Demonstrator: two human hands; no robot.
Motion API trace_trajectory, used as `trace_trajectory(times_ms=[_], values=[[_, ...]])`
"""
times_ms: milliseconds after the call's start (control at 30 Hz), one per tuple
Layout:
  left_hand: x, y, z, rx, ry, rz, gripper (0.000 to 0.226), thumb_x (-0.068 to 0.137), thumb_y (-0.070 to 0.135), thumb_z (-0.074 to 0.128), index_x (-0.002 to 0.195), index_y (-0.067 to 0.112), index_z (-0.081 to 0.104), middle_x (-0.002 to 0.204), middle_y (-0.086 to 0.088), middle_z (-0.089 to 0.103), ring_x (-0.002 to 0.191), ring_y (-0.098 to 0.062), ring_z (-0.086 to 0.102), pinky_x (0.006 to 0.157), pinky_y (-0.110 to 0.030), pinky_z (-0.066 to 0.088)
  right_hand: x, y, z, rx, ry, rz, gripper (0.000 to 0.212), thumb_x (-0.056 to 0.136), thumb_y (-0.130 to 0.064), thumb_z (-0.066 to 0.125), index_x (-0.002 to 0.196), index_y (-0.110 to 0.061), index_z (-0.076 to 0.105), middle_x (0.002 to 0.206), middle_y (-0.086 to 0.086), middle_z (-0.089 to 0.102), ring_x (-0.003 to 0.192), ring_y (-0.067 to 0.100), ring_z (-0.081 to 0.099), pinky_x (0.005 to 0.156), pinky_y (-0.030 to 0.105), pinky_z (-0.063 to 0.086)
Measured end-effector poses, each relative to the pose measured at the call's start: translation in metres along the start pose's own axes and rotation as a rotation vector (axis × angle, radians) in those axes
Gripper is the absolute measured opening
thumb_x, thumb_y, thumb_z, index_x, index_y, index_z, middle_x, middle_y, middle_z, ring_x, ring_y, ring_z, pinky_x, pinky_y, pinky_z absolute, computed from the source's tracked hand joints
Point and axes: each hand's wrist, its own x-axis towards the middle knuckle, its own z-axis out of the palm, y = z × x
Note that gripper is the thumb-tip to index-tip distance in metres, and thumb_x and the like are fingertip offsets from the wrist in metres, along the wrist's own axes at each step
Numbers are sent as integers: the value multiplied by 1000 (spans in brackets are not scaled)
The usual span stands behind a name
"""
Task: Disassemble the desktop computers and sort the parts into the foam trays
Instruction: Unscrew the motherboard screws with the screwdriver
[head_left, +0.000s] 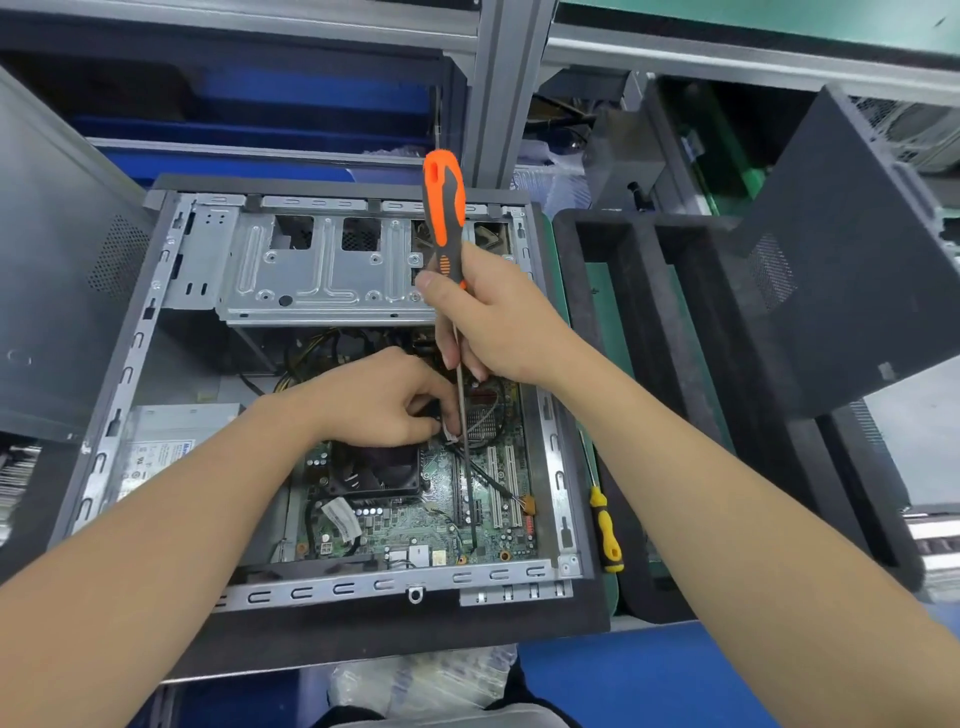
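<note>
An open desktop case (171, 291) lies flat in front of me, its green motherboard (441, 519) exposed with a black CPU fan (376, 475) and a silver drive cage (322, 270). My right hand (498, 322) grips an orange-and-black screwdriver (443, 208) upright; its long shaft runs down to the board's near edge. My left hand (379, 400) reaches into the case above the fan, fingers curled, pinching a small white cable connector (451, 432) beside the shaft. Black foam trays (649, 332) stand to the right of the case.
A yellow-handled screwdriver (605, 530) lies on the green mat between case and foam tray. The silver power supply (166, 447) sits at the case's left. Dark side panels lean at far left (57, 270) and right (841, 249). Bubble wrap (421, 680) lies at the near edge.
</note>
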Motion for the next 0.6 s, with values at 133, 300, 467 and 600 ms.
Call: trace_trajectory(times_ms=[133,300,467,600], values=[[-2,2,0,-57,-75,33,19,84,27,74,93,44,75,49,7,39,45,-11,39,50,-18,33,1,-12,-15,-22,64,-25,24,108,-30,44,104,-6,47,56,10,66,31,22,46,40,21,38],[-7,12,6,-55,-72,143,14,82,47,79,96,43,76,50,3,40,47,-13,40,52,-16,32,4,-31,-36,-50,170,-28,25,106,-33,45,99,-9,47,58,10,67,33,21,48,41,23,39],[-5,17,17,10,-43,143,37,74,71,78,99,43,76,51,7,40,49,-11,43,51,-19,30,5,-45,-52,-46,244,-52,28,106,-32,45,100,-5,46,57,10,66,36,24,49,40,25,40],[-2,15,23,115,42,101,39,74,76,74,94,43,73,52,5,47,57,-6,49,57,-24,41,4,-52,-61,-61,286,-66,30,107,-31,44,104,-1,46,58,11,67,37,30,50,41,29,43]])
